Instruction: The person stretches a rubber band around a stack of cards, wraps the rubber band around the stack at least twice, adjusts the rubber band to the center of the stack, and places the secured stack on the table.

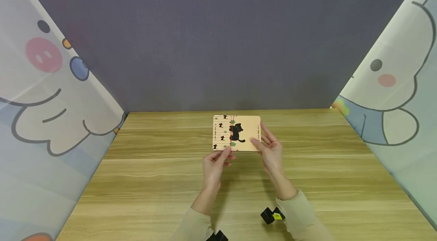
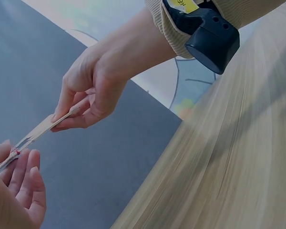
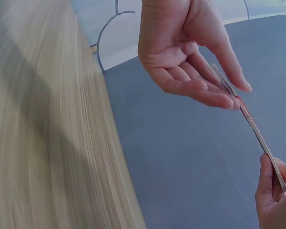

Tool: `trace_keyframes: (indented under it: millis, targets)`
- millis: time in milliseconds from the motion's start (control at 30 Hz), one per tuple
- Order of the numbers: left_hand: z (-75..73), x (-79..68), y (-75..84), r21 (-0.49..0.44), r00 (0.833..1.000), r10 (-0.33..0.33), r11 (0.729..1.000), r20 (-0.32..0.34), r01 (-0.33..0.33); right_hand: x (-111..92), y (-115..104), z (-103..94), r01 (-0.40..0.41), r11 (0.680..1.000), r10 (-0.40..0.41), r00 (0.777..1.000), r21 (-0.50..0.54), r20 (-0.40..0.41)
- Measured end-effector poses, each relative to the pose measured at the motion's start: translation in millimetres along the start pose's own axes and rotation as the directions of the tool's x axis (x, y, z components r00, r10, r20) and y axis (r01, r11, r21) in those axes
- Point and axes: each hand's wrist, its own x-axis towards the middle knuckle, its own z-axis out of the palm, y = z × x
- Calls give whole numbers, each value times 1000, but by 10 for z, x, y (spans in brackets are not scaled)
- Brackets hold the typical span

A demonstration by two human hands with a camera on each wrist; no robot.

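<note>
A flat cream card printed with a black cat is held up between both hands, with narrow ruled strips of smaller cats on its left part. A thin red cord runs down it where the strips meet the plain part. My right hand grips the lower right corner, thumb on the front. At the lower edge by the cord, my left hand pinches the card between thumb and fingers. Edge-on in the right wrist view, the card is thin, the left hand at its upper end.
A wood-grain table lies below the hands. Behind it stands a dark grey panel. Cartoon-printed side walls flank the table. A black wrist device with a yellow label sits at the right sleeve.
</note>
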Motion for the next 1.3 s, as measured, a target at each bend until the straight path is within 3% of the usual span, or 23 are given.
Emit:
trace_keyframes:
  millis: [100,133,233,533,633,733,833,933,1000,1100,1167,1233,1300]
  targets:
    - [2,4,6,-7,1000,-14,1000,-25,13,8,-6,-5,-11,1000,11,1000,18,-15]
    - [-26,52,-138,-2,998,-45,999,-42,45,3,-12,2,-15,1000,16,1000,13,-22]
    - [5,49,-139,-11,996,-75,997,-43,75,6,42,-11,3,1000,-4,1000,-29,-25]
    - [112,43,-151,-13,992,-120,993,-24,120,-224,-567,430,25,999,-25,1000,29,-7]
    - [157,38,-164,-19,989,-150,989,-3,150,-317,-805,619,-8,1000,7,999,-21,-33]
    - [181,33,-160,-26,987,-162,987,6,162,-379,-1038,785,-117,990,108,988,-82,-107]
    - [177,40,-156,-24,987,-158,987,13,158,-359,-1066,777,-172,982,160,978,-83,-136]
    - [156,46,-144,-7,988,-154,988,-3,154,-346,-993,713,-113,990,104,989,-82,-101]
    - [141,49,-128,1,988,-150,989,-26,150,-260,-739,524,-40,999,40,999,-2,-33]
    - [128,50,-113,6,988,-145,989,-53,145,-254,-714,501,-15,1000,15,1000,6,-17]
    - [127,49,-111,0,987,-148,989,-55,149,-255,-727,518,-35,999,35,999,-15,-33]
    - [129,47,-120,-4,986,-160,987,-56,160,-339,-955,695,-95,990,85,992,-102,-97]
    - [130,46,-133,-12,984,-171,985,-59,170,-349,-991,729,-141,985,128,984,-105,-120]
